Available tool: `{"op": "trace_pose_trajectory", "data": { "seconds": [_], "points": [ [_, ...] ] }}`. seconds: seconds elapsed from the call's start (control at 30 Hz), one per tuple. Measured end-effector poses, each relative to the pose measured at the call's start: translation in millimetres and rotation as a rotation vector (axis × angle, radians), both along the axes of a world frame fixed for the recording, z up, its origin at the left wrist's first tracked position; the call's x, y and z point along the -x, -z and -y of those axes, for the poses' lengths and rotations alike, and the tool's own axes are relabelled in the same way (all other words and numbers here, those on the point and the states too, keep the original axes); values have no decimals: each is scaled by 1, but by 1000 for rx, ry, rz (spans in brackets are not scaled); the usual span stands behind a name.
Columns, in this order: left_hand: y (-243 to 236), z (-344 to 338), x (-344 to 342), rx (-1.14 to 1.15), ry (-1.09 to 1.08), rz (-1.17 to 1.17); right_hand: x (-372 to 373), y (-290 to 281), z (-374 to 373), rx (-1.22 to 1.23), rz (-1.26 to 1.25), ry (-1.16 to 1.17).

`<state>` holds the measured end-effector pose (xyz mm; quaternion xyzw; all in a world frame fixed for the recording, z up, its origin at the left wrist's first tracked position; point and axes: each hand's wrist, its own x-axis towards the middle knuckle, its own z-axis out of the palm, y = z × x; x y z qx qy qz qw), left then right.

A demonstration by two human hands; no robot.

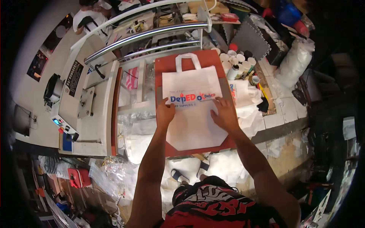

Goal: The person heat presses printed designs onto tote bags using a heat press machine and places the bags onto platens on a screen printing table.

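A white tote bag (pixel 192 131) with blue and red printed lettering lies flat before me, its handle loop at the far end. It rests on a red board (pixel 165 62) with a grey band. My left hand (pixel 165 113) touches the bag's left side beside the lettering, index finger stretched forward and thumb apart. On the right, my right hand (pixel 225 114) lies on the bag with fingers spread, fingertips by the smaller lettering. Neither hand grips anything that I can see. Whether a separate thin sheet lies under the fingertips, I cannot tell.
A large pale machine (pixel 91 102) with metal rollers (pixel 148 40) stands left and beyond the board. Several cups (pixel 239 59) and more white printed bags (pixel 245 98) sit at right. A stuffed plastic sack (pixel 296 60) stands farther right. Another person (pixel 89 17) is at far left.
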<state>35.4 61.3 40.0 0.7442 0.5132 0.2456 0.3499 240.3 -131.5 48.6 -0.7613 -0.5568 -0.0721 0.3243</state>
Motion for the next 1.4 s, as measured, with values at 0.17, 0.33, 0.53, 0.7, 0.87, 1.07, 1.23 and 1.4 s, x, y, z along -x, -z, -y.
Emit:
{"op": "trace_pose_trajectory", "data": {
  "seconds": [0.17, 0.33, 0.53, 0.7, 0.87, 1.07, 1.23, 1.4],
  "points": [
    [6, 16, 20, -353, 130, -198, -4, 21, 4, 96, -10, -10],
    [12, 29, 30, -527, 260, -298, -5, 29, 3, 68, 9, 13],
    [6, 10, 66, -618, 217, -238, 6, 5, -1, -24, -103, 44],
    [-81, -34, 193, -857, -105, -224, -37, -12, 95, -253, -133, 242],
    [-119, -95, 358, -562, -723, -813, -42, 19, 196, -96, -61, 487],
    [-137, -118, 376, -352, -584, -964, -29, 53, 270, 11, -66, 655],
    [-147, -107, 378, -284, -512, -996, -17, 34, 256, -21, -67, 525],
    [-150, -73, 326, -361, -389, -901, 22, -15, 148, -250, -181, 178]
  ]
}}
